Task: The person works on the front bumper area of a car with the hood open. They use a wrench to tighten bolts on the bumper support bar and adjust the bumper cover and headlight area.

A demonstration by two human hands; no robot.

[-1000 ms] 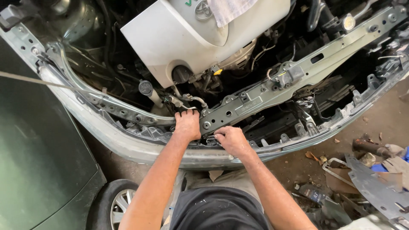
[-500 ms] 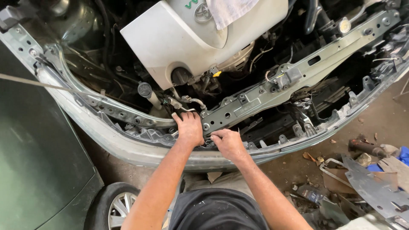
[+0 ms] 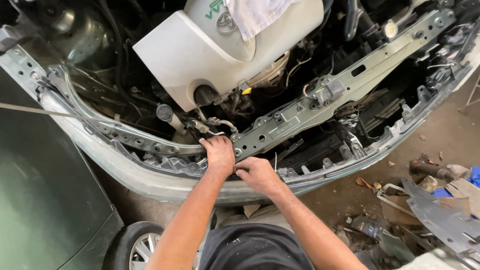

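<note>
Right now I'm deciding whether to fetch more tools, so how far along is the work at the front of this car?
Done: the front is stripped, leaving the metal crossbar and bumper beam bare, with a removed grey panel lying on the floor. In hand: the left hand presses on the crossbar's lower end, the right hand pinches something small beside it; what, I cannot tell. Left: the white engine cover and crossbar remain mounted.

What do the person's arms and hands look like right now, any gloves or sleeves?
Both hands are bare: no gloves on the left hand or right hand. The forearms are uncovered, no sleeves reaching them, no watch or bands visible. A dark grey shirt shows below.
</note>
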